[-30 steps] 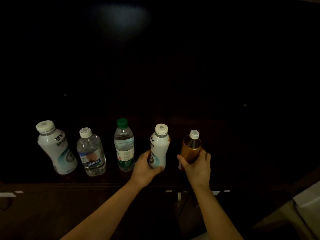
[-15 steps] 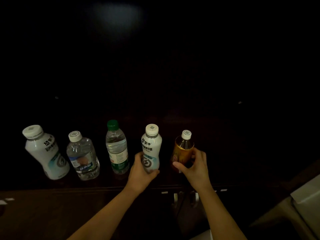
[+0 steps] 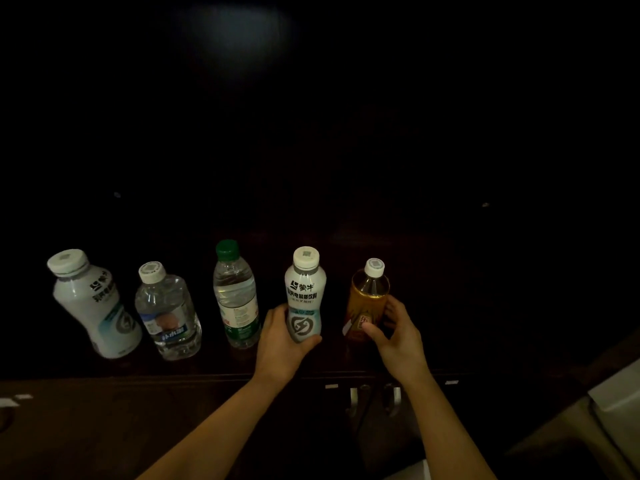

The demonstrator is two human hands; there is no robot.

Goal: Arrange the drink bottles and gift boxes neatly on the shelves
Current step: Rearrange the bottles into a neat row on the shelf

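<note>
Five bottles stand in a row on a dark shelf [image 3: 450, 348]. The left hand [image 3: 282, 344] reaches forward, forearm angled in from the near left, fingers curled around the lower body of the white drink bottle [image 3: 304, 294], fourth from the left. The right hand [image 3: 398, 336] grips the amber tea bottle [image 3: 367, 299] at the right end, thumb on its near label, fingers around its right side. Both bottles stand upright, near each other but apart.
</note>
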